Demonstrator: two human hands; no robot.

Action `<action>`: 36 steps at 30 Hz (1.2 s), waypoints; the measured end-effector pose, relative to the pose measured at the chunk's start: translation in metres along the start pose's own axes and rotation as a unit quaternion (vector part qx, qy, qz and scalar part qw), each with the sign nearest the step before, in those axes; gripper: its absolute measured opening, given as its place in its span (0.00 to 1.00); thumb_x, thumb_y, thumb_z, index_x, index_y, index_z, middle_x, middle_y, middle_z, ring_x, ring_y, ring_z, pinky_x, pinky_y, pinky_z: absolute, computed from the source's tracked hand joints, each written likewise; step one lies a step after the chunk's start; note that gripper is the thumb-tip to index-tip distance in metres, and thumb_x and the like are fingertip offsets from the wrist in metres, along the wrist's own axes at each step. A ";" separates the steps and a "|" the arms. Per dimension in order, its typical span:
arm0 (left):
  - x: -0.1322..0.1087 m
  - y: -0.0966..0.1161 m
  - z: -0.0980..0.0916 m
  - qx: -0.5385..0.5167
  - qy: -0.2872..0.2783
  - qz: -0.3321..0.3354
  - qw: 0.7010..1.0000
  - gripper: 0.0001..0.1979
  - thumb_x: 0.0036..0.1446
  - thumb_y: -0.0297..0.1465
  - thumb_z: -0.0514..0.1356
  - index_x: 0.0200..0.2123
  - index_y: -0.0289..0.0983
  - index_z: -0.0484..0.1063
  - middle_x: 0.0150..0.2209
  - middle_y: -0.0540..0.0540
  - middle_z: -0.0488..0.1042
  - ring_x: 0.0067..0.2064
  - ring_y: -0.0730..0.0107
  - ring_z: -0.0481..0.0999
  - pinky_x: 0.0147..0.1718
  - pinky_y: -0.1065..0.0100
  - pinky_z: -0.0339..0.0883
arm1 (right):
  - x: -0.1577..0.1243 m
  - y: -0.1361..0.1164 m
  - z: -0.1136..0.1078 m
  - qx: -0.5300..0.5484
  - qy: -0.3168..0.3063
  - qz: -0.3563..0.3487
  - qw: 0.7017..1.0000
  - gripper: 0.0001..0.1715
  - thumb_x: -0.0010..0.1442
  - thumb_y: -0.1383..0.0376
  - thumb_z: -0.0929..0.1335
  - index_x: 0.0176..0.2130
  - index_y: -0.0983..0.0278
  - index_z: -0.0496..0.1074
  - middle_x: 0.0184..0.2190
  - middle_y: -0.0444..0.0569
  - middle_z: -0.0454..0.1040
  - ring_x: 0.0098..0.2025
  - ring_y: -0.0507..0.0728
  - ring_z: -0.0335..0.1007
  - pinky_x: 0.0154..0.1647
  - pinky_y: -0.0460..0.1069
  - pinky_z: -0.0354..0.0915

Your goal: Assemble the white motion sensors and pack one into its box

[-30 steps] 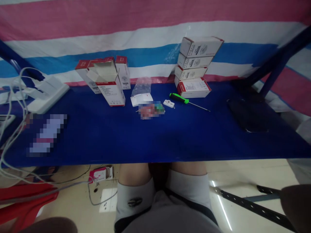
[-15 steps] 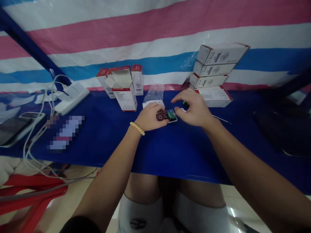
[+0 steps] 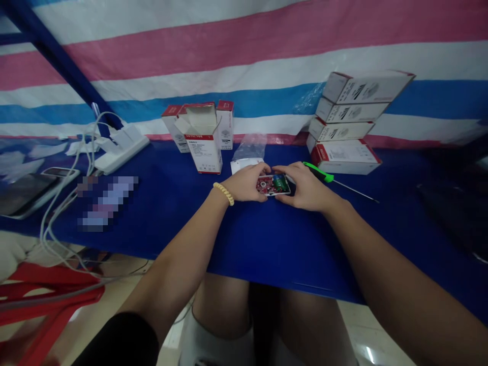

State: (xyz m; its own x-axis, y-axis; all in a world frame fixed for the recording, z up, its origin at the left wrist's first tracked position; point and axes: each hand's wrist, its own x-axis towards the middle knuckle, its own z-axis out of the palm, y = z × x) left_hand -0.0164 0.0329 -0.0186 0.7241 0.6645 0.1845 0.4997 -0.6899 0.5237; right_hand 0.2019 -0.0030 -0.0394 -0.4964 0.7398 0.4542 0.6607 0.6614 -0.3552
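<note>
We see the left hand [image 3: 246, 183] and right hand [image 3: 307, 189] now both closed on the circuit board [image 3: 273, 184], low at the blue surface [image 3: 171, 203]; moments earlier the right hovered open.

Red circuit board [image 3: 273, 184], a green block at one end, bright against the deep blue table cover [image 3: 267, 244]. Behind it the tarp [image 3: 244, 56] runs in broad pink, white and blue stripes. The screwdriver [image 3: 319, 174] shows a lime-green and black handle. The boxes [image 3: 353, 127] are white with red ends. There's a pale yellow beaded bracelet [image 3: 224, 193], a black sleeve [image 3: 122, 340], a white power strip [image 3: 121, 151] and red plastic [image 3: 49, 300] down low.
</note>
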 end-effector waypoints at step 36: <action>-0.008 0.003 0.017 0.102 0.262 0.154 0.947 0.16 0.50 0.32 0.68 0.43 0.37 0.73 0.51 0.41 0.74 0.50 0.56 0.72 0.52 0.50 0.66 | -0.001 -0.008 0.005 0.039 0.145 0.015 0.988 0.27 0.53 0.62 0.73 0.53 0.56 0.70 0.52 0.52 0.65 0.54 0.61 0.65 0.54 0.63 0.66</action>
State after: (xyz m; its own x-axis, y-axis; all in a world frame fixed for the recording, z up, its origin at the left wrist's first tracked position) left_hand -0.0125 0.0206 -0.0328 0.5426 0.4374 0.7171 0.4239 -0.8796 0.2158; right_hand 0.1941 -0.0085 -0.0408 -0.2870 0.6996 0.6544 0.6220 0.6556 -0.4281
